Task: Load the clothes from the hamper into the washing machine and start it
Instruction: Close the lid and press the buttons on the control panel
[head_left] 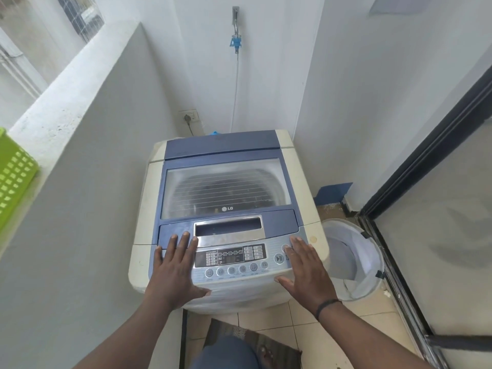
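A cream and blue top-loading washing machine (292, 171) stands in the corner with its clear lid (226, 187) down. Dark laundry shows dimly in the drum through the lid. My left hand (174, 267) lies flat with straight fingers on the left end of the control panel (231, 258). My right hand (306, 270) lies flat on the panel's right end, fingertips by the round buttons. A white mesh hamper (356, 251) stands on the floor to the right of the machine; I see only its white lining inside.
A low grey wall (80, 209) runs along the left, with a green plastic basket (13, 177) on its ledge. A dark-framed sliding door (426, 182) is on the right. A tap (235, 27) and a wall socket (189, 117) sit behind the machine. A mat (239, 334) covers the tiled floor.
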